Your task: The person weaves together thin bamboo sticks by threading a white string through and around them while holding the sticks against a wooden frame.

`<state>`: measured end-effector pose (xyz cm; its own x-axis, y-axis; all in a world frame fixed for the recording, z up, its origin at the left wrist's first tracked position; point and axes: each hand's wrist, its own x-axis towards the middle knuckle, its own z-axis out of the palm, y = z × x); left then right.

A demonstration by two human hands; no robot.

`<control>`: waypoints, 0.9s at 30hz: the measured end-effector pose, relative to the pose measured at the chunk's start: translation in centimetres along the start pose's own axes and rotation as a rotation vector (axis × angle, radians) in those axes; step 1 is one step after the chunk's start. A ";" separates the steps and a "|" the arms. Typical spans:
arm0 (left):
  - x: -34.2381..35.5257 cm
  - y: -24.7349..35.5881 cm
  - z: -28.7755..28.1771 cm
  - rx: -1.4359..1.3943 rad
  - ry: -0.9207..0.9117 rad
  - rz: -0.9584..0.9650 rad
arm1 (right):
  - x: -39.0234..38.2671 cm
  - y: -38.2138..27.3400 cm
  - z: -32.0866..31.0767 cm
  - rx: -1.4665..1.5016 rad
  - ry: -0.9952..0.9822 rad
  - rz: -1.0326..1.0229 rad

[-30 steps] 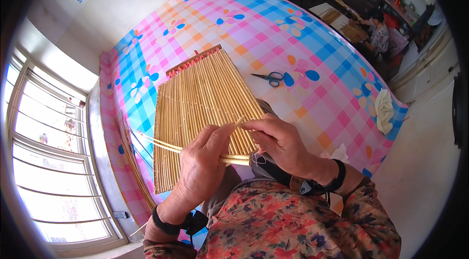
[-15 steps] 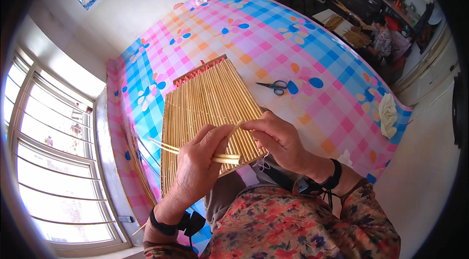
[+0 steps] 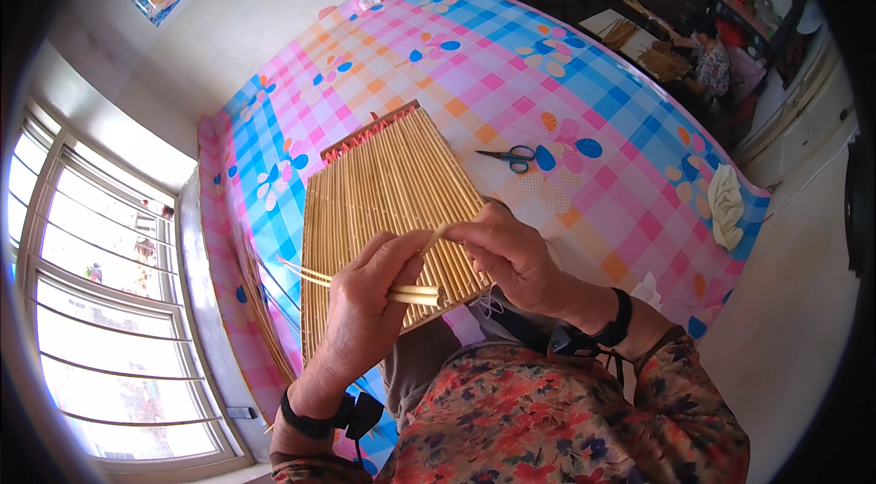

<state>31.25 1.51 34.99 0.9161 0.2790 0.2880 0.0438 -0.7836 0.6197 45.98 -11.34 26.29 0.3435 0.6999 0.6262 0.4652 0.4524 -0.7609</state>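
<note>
My left hand point(image 3: 372, 281) is closed round several pale yellow reed stalks; their thick cut ends point(image 3: 418, 295) stick out toward the right, and their thin tails reach out to the left. Between my two hands a curved strip of stalk point(image 3: 438, 234) arches up. My right hand point(image 3: 511, 254) pinches the far end of that strip between thumb and fingers. Beneath both hands a mat of stalks laid side by side point(image 3: 392, 174) slopes up from my lap, with red cord along the dark wooden bar point(image 3: 370, 130) at its far edge. White threads point(image 3: 491, 301) hang near its close corner.
Dark-handled scissors point(image 3: 511, 156) lie right of the mat on the checked, flowered sheet point(image 3: 456, 73). Long loose stalks point(image 3: 260, 311) rest along the left, by the barred window point(image 3: 109, 301). A pale cloth point(image 3: 725, 208) is at the right edge. Another person point(image 3: 707, 64) sits far right, by more stalks.
Both hands keep their hold, and the bent strip stays arched between them. The whole view has shifted slightly; my hands moved only a little.
</note>
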 end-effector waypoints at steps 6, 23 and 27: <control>0.2 -0.2 -0.1 -0.020 -0.013 -0.012 | 0.0 0.6 0.2 0.085 -0.019 0.000; 0.0 -0.1 -0.3 -0.033 -0.038 -0.032 | -0.3 0.5 0.6 0.200 -0.012 0.084; 0.0 -0.2 -0.3 -0.035 -0.056 -0.017 | -0.3 0.5 0.4 0.261 -0.013 0.111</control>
<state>31.14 1.86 35.10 0.9361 0.2605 0.2365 0.0469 -0.7586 0.6498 45.73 -11.13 25.65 0.3694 0.7594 0.5356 0.1993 0.4983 -0.8438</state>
